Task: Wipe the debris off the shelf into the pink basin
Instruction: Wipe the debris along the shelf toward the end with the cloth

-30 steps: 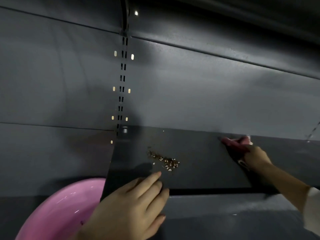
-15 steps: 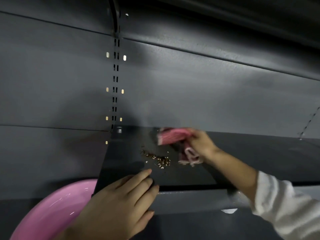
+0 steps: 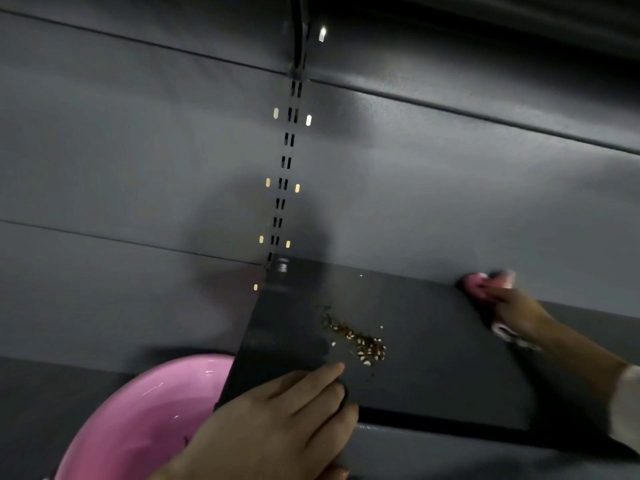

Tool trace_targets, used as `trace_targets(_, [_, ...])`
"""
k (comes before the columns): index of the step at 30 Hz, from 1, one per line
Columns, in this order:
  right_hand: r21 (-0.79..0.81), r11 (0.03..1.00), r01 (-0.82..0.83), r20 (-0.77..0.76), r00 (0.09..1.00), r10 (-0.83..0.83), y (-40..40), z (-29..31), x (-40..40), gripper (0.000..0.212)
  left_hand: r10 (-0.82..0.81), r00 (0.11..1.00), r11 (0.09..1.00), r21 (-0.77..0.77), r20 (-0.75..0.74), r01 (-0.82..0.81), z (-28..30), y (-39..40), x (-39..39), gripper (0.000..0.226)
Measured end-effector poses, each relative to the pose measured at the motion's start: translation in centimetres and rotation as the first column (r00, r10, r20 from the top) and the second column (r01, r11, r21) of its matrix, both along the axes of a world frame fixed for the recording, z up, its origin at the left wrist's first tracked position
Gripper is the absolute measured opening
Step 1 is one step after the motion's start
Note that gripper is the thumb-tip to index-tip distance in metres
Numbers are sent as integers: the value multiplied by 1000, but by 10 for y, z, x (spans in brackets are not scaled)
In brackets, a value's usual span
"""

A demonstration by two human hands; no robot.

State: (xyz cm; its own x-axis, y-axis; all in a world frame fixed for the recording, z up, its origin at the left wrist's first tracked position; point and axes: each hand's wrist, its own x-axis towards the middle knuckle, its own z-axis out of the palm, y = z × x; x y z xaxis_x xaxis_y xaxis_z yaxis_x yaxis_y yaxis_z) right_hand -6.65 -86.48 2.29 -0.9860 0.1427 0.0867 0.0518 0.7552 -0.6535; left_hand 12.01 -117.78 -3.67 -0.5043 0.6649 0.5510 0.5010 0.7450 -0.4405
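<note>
A small pile of brown and white debris point(image 3: 356, 341) lies on the dark grey shelf point(image 3: 433, 358), near its left end. My right hand point(image 3: 519, 313) grips a pink cloth point(image 3: 479, 284) at the back of the shelf, well to the right of the debris. My left hand point(image 3: 273, 424) rests with its fingers over the shelf's front left corner, just in front of the pile. The pink basin point(image 3: 145, 417) sits below the shelf's left end, partly hidden by the shelf and my left hand.
A grey metal back panel point(image 3: 450, 185) rises behind the shelf, with a slotted upright point(image 3: 285, 161) running down to the shelf's back left corner. Another shelf's underside point(image 3: 485, 15) hangs overhead. A lower grey ledge point(image 3: 450, 455) runs beneath the shelf front.
My right hand has swung back right with the cloth, from just beside the debris to the far back of the shelf. The debris pile and my left hand stay put.
</note>
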Motion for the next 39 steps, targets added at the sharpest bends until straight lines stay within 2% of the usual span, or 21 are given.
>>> trace_targets(2, [149, 964, -222, 16, 975, 222, -41, -4, -7, 38, -12, 1000, 1000, -11, -27, 12, 1, 2, -1, 34])
trace_targets(4, [185, 923, -337, 9, 940, 342, -73, -4, -7, 47, -13, 1000, 1000, 3, 5, 13, 3, 3, 0, 37])
trace_targets(9, [154, 854, -497, 54, 867, 495, -121, -8, -1, 52, -24, 996, 999, 43, 84, 20, 9, 5, 4, 43])
trace_targets(12, [185, 816, -548, 9, 831, 556, -140, -7, 10, 52, -39, 993, 998, 56, 112, 33, 10, 5, 6, 42])
trace_targets(15, [97, 770, -630, 55, 776, 628, -145, -2, 30, 54, -26, 992, 999, 42, 122, 21, 12, 5, 6, 40])
trace_targets(18, [23, 815, -580, -26, 814, 580, -125, 7, 35, 49, -47, 988, 996, 83, 150, 35, 16, 4, 7, 36])
trace_targets(22, [-14, 937, -349, -158, 926, 343, -55, 15, 48, 37, -42, 985, 995, 101, 169, 25, 20, 0, 8, 35])
trace_targets(23, [-27, 947, -321, -150, 938, 314, -35, 13, 56, 34, -38, 985, 995, 98, 166, 21, 20, -2, 8, 35])
trace_targets(25, [-78, 963, -257, -12, 966, 257, -4, 6, 76, 34, -40, 987, 995, 96, 157, 25, 19, -6, 9, 35])
trace_targets(26, [-39, 976, -215, 41, 975, 217, 7, -1, 83, 35, -46, 987, 995, 97, 151, 32, 19, -7, 9, 35])
trace_targets(28, [47, 988, -147, -9, 989, 147, 13, -10, 94, 40, -63, 987, 994, 102, 148, 48, 19, -8, 10, 35])
trace_targets(29, [4, 992, -128, -33, 991, 128, 6, -13, 98, 40, -75, 986, 993, 104, 146, 60, 19, -8, 10, 35])
trace_targets(31, [-224, 968, -117, -37, 993, 112, -26, -13, 110, 38, -96, 985, 991, 107, 146, 81, 18, -7, 10, 36])
trace_targets(32, [-229, 965, -124, -73, 991, 110, -41, -15, 111, 41, -102, 984, 990, 107, 148, 87, 18, -7, 10, 36])
trace_targets(34, [-109, 986, -128, -107, 987, 116, -70, -19, 111, 45, -103, 983, 990, 108, 153, 87, 17, -6, 10, 37])
trace_targets(37, [93, 951, -293, -75, 951, 300, -121, -27, 113, 38, -104, 982, 991, 101, 155, 88, 17, -5, 10, 37])
trace_targets(38, [104, 946, -307, -108, 942, 317, -136, -28, 115, 36, -107, 982, 991, 102, 155, 91, 17, -5, 10, 37])
trace_targets(39, [35, 963, -267, -139, 953, 269, -150, -28, 117, 39, -109, 982, 990, 104, 156, 93, 17, -6, 10, 37])
